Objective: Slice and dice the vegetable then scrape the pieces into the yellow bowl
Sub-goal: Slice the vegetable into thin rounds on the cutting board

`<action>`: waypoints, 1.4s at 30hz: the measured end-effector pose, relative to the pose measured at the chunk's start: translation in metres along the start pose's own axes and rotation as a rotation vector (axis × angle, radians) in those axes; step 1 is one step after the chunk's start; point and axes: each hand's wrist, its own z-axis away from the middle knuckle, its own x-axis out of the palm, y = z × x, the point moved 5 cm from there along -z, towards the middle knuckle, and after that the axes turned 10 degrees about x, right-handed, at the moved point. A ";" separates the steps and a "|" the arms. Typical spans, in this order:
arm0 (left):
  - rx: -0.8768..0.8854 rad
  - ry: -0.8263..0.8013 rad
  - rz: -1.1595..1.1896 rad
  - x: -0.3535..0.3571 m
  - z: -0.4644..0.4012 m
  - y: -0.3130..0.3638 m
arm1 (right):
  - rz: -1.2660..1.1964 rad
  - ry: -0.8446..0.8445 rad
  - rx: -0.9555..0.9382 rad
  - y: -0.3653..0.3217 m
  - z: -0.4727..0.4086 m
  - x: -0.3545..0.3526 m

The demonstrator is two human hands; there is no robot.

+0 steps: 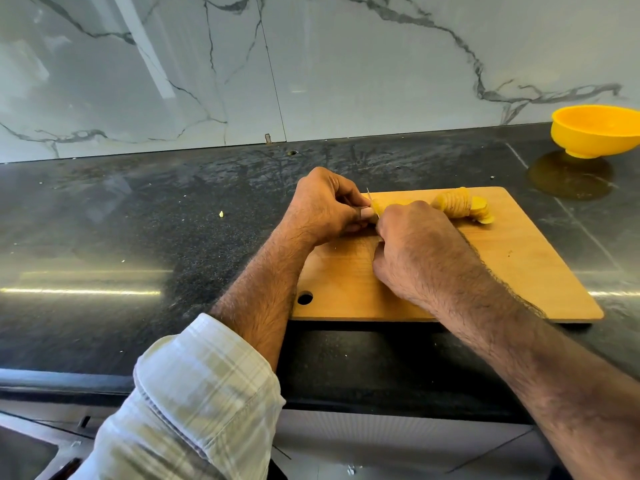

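A person works at a wooden cutting board (519,265) laid on a dark, polished stone counter (138,237), seen from a head-worn camera looking down over both forearms. The left hand (325,209), its fingers curled, grips the uncut end of a yellow vegetable (388,204) at the far left corner of the board. The right hand (415,251) is closed around a knife handle, which the fist hides; only the thin blade (372,202) shows, standing edge-down between the two hands and pressed against the vegetable beside the left thumb. To the right of the hands, a row of thin round slices (460,206) leans together on the board's far side, fanned out toward the right edge. The yellow bowl (595,133) stands on the counter well apart from the board, at the far right near the marble-veined wall (311,64), partly cut off by the frame's edge; its inside cannot be seen. A small pale scrap (221,213) lies on the counter to the left of the board. A checked sleeve (194,393) is rolled up on the left forearm; the right forearm is bare.
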 end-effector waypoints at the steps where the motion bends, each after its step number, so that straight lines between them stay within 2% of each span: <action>1: 0.000 -0.001 0.001 0.000 0.000 -0.001 | 0.014 0.006 0.006 0.002 -0.001 0.000; 6: 0.029 -0.011 -0.022 -0.001 0.000 -0.002 | -0.112 0.082 -0.024 0.001 0.006 0.001; 10: 0.013 -0.010 0.021 0.000 0.000 -0.004 | -0.089 0.117 -0.044 0.006 0.011 0.000; 14: -0.006 -0.027 0.076 0.001 0.000 -0.005 | -0.028 0.065 -0.046 0.013 0.019 0.007; 18: -0.019 -0.030 0.120 0.000 0.002 -0.006 | -0.077 0.049 -0.009 0.020 0.024 0.000; 25: -0.030 -0.061 0.147 0.000 0.000 -0.008 | -0.132 0.204 0.006 0.023 0.016 0.002; 36: 0.037 -0.051 0.005 -0.016 0.000 -0.008 | -0.226 0.274 -0.108 0.015 0.005 0.015; 42: 0.024 -0.048 0.030 -0.015 -0.001 -0.010 | -0.251 0.345 -0.063 0.026 0.013 0.013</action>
